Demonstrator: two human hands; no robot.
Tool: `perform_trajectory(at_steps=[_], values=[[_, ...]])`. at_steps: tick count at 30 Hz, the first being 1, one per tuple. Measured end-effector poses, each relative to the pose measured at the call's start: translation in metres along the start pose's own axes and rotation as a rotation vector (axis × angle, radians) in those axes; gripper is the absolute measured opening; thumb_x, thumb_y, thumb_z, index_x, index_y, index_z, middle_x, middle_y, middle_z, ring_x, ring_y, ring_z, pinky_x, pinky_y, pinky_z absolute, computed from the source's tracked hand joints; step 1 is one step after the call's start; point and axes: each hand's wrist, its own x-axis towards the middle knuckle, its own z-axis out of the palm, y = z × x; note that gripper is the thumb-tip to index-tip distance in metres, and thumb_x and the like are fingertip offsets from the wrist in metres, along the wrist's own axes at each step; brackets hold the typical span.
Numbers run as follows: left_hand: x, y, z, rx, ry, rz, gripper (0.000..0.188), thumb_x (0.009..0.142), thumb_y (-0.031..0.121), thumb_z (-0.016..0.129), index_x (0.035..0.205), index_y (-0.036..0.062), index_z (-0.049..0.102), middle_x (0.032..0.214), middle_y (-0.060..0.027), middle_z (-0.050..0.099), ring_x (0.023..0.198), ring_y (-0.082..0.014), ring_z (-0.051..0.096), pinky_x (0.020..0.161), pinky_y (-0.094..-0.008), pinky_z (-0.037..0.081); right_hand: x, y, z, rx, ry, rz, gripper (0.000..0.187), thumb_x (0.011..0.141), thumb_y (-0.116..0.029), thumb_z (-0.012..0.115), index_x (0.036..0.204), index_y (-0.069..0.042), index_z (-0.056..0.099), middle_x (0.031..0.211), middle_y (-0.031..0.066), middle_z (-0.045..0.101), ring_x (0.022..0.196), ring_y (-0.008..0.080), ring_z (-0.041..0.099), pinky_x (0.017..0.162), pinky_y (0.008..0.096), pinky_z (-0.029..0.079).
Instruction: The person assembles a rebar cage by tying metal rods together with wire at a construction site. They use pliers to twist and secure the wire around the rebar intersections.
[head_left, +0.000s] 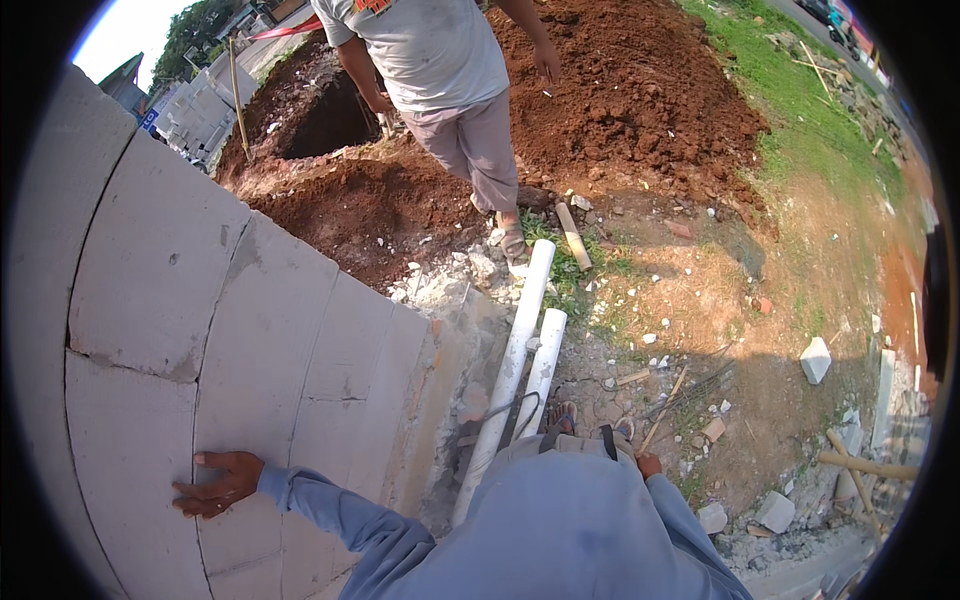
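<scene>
My left hand (219, 484) lies flat against a wall of large pale blocks (255, 330), its fingers spread across a joint and holding nothing. Low beside my right thigh is my right hand (650, 466), small in view with its fingers curled. A thin wooden stick (665, 408) reaches up to this hand; whether it is held or lies on the ground behind is hard to make out. Two white pipes (520, 340) stand between the wall and my legs, with a dark bent bar (512, 402) across them.
Ahead, a person in a grey shirt (430, 60) stands by a dug pit (335, 120) and heaps of red soil (620, 90). Rubble, a short bamboo piece (573, 236) and a white block (815, 360) lie about. Crossed bamboo poles (868, 466) are at right.
</scene>
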Motion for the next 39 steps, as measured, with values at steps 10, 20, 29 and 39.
perform_trajectory(at_steps=[10,20,29,39], values=[[0.001,-0.001,0.000,-0.014,0.054,0.040,0.059,0.095,0.050,0.050,0.137,0.0096,0.047,0.149,-0.0195,0.033,0.143,-0.0387,0.022,0.112,-0.0627,0.011,0.009,0.003,0.013,-0.282,0.050,-0.169,0.033,0.090,-0.030,0.049,0.097,-0.006,0.070,0.102,0.0192,0.068,0.099,0.0386,0.063,0.088,0.0465,0.049],[-0.006,0.002,0.006,-0.059,0.041,0.004,0.062,0.093,0.052,0.051,0.138,0.0107,0.045,0.148,-0.0225,0.033,0.141,-0.0443,0.022,0.110,-0.0652,0.013,0.010,0.015,0.010,0.120,0.059,0.241,0.054,0.086,-0.050,0.054,0.111,-0.004,0.066,0.116,0.0278,0.061,0.113,0.0440,0.056,0.096,0.0464,0.045],[-0.001,0.002,0.003,-0.041,0.048,0.042,0.061,0.094,0.049,0.051,0.138,0.0071,0.044,0.148,-0.0261,0.031,0.142,-0.0445,0.021,0.110,-0.0655,0.011,-0.014,-0.007,-0.005,0.029,0.026,0.017,0.045,0.088,-0.044,0.051,0.105,-0.007,0.068,0.109,0.0255,0.064,0.105,0.0444,0.058,0.091,0.0485,0.046],[-0.012,0.017,0.006,-0.083,0.040,0.028,0.062,0.093,0.046,0.053,0.138,0.0049,0.042,0.150,-0.0260,0.028,0.144,-0.0429,0.016,0.112,-0.0635,0.008,-0.001,0.024,0.017,0.050,0.083,-0.014,0.037,0.086,-0.035,0.053,0.103,-0.006,0.069,0.105,0.0245,0.065,0.102,0.0420,0.060,0.090,0.0444,0.048]])
